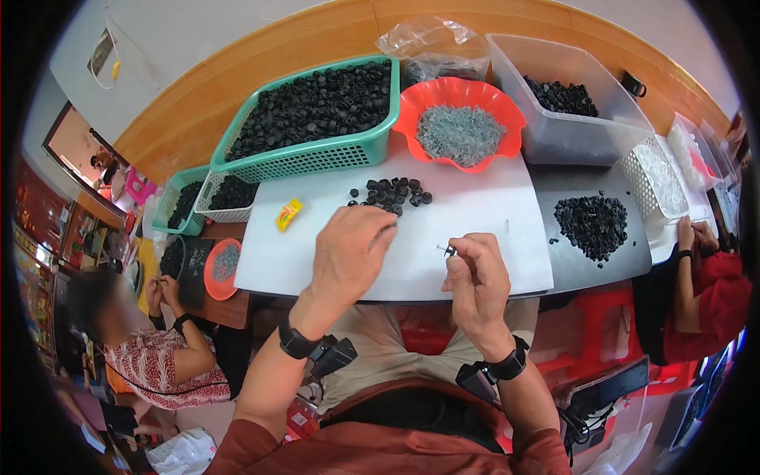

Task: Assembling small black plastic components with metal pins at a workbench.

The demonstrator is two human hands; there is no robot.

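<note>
My left hand (344, 253) is over the white board, at the near edge of a loose pile of small black plastic caps (388, 192). Its fingers are bent and close together, and whatever they hold is hidden. Further right, thumb and fingers of my right hand (481, 277) pinch a small black plastic part (450, 251) with a thin silvery pin sticking out to the left. Beyond the pile stands a red scalloped bowl (408, 119) full of thin silvery pins (461, 131). A single pin (507, 226) lies on the board at the right.
Behind the board are a green basket (317, 156) of black parts and a clear plastic bin (570, 131). A yellow wrapper (289, 214) lies at the left. More black parts (591, 228) cover a dark board at the right. Other people sit on both sides.
</note>
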